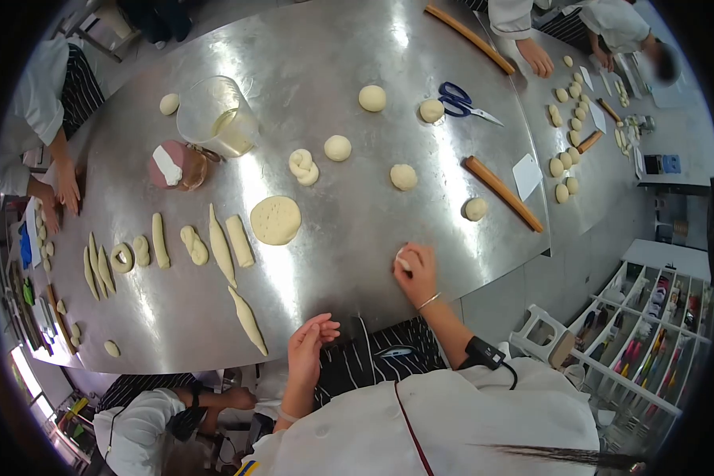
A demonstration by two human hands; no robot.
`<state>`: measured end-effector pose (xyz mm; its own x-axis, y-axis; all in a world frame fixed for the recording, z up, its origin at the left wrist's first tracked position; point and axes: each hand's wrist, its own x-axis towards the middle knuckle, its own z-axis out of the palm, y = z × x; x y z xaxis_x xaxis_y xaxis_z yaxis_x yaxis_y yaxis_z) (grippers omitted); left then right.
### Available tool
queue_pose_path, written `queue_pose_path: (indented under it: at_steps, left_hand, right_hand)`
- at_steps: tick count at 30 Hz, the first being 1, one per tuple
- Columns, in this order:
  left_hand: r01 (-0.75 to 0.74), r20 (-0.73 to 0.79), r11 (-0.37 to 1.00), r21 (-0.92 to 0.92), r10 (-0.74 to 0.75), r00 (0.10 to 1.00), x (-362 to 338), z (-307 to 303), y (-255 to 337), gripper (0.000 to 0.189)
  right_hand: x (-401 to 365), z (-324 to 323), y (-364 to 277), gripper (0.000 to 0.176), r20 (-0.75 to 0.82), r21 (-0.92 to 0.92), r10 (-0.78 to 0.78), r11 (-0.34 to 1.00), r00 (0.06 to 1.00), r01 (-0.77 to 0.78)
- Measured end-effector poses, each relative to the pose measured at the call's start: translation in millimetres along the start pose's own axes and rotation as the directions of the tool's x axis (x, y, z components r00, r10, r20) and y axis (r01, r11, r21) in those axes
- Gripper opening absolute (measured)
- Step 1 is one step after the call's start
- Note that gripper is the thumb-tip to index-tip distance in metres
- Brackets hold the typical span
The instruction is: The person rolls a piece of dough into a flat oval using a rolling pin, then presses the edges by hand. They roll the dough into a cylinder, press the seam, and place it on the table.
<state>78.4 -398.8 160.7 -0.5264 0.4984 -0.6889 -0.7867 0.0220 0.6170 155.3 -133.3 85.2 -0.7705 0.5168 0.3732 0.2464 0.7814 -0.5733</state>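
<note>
Your right hand (416, 271) pinches a dough piece (403, 259) near the table's (349, 238) near edge; left hand (309, 349) open, empty. Likely shaping step; next needs even rolling pressure.

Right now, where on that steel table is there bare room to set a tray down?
Bare steel lies between the flat dough disc and the right hand, and beyond the jug toward the far edge. It is crowded around the row of shaped dough on the left.
</note>
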Motion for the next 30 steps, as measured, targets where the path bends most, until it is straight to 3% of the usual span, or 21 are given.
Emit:
queue_pose_path:
  at_steps: [2, 3, 5, 6, 8, 12, 14, 15, 17, 19, 21, 24, 26, 30]
  left_hand:
    - [0.014, -0.001, 1.0, 0.002, -0.014, 1.0, -4.6, -5.7, -8.1, 0.032]
    - [0.041, -0.004, 0.999, -0.004, -0.041, 0.999, -4.0, -8.5, -12.1, 0.031]
    - [0.066, -0.004, 0.998, -0.001, -0.066, 0.998, 1.2, -6.3, -11.4, 0.031]
    - [0.033, -0.022, 0.999, 0.006, -0.032, 0.999, 1.9, -2.6, -7.2, 0.03]
    - [-0.002, -0.036, 1.0, 0.018, 0.003, 0.999, 3.0, -1.4, -3.6, 0.03]
    - [0.004, -0.035, 1.0, 0.001, -0.004, 0.999, 4.4, -6.0, -13.4, 0.03]
    - [0.019, -0.017, 1.0, 0.002, -0.019, 1.0, 8.3, -1.5, -13.8, 0.03]
    - [0.004, -0.011, 1.0, 0.013, -0.004, 1.0, 7.9, 4.4, -10.1, 0.03]
    - [-0.014, -0.006, 0.999, 0.039, 0.015, 1.0, 7.3, 12.9, -1.3, 0.029]
    - [-0.034, -0.003, 0.998, 0.061, 0.034, 0.999, 8.0, 12.9, 3.4, 0.029]
    - [-0.04, -0.027, 0.998, 0.048, 0.041, 0.999, 9.4, 6.7, 2.5, 0.029]
    - [-0.053, -0.039, 0.998, 0.043, 0.055, 0.998, 10.7, 1.6, 3.7, 0.029]
    - [-0.064, -0.037, 0.996, 0.054, 0.066, 0.997, 9.2, 3.3, 8.1, 0.028]
    - [-0.086, -0.055, 0.995, 0.045, 0.088, 0.995, 6.1, -1.5, 9.3, 0.027]
  right_hand:
    - [-3.6, 8.3, -33.9, 0.023, 0.077, -0.053, -0.146, 0.987, 0.986, 0.151]
    - [5.4, 20.6, -30.6, 0.023, 0.07, -0.057, -0.143, 0.988, 0.987, 0.147]
    - [32.0, 45.8, -10.1, 0.027, 0.226, -0.038, -0.262, 0.96, 0.938, 0.277]
    - [35.2, 38.0, -6.4, 0.027, 0.219, -0.041, -0.256, 0.962, 0.942, 0.271]
    - [42.6, 9.9, 2.5, 0.031, 0.148, -0.071, 0.009, 0.997, 0.989, 0.001]
    - [6.9, -2.5, -3.6, 0.037, 0.111, -0.156, -0.042, 0.986, 0.993, 0.059]
    - [16.1, 8.8, 4.0, 0.041, 0.248, -0.016, -0.077, 0.996, 0.966, 0.083]
    - [26.6, 11.8, 2.4, 0.041, 0.227, -0.02, -0.078, 0.996, 0.971, 0.085]
    - [54.8, 15.7, -9.0, 0.042, 0.178, 0.281, -0.098, 0.959, 0.979, 0.045]
    - [89.0, 7.9, -31.6, 0.042, 0.052, 0.284, -0.142, 0.951, 0.988, 0.122]
    - [117.7, 11.7, -37.7, 0.042, -0.069, 0.269, -0.189, 0.942, 0.979, 0.201]
    - [145.1, 24.4, -28.6, 0.046, 0.001, 0.129, -0.146, 0.981, 0.989, 0.145]
    - [150.7, 40.4, -17.7, 0.049, 0.162, -0.142, -0.106, 0.981, 0.981, 0.129]
    - [198.7, 42.0, 7.4, 0.046, 0.049, -0.101, -0.091, 0.99, 0.995, 0.095]
